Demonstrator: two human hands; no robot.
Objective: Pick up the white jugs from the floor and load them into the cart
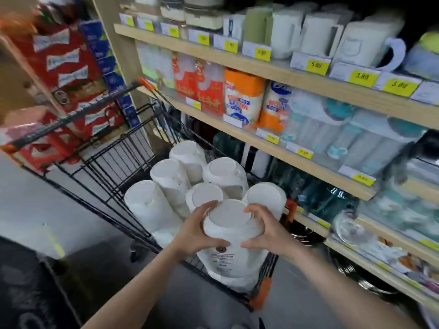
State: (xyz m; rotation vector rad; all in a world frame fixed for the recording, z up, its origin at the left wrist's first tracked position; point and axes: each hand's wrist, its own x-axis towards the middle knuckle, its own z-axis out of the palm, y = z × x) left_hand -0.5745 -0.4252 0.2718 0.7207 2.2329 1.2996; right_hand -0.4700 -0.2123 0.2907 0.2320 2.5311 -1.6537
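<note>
A white jug (234, 230) with a printed label stands bottom-up at the near end of the black wire cart (99, 162). My left hand (198, 230) grips its left side and my right hand (266, 230) grips its right side, fingers curled over the base. Several more white jugs (171, 176) stand bottom-up in the cart beyond it, packed close together. The cart has orange corner pieces and an orange-tipped handle at the far end.
Wooden shelves (285, 72) run along the right, stocked with mugs, packaged goods and yellow price tags, close to the cart's right side. Red boxes (64, 67) are stacked on a shelf at the far left. Grey floor (35, 198) lies left of the cart.
</note>
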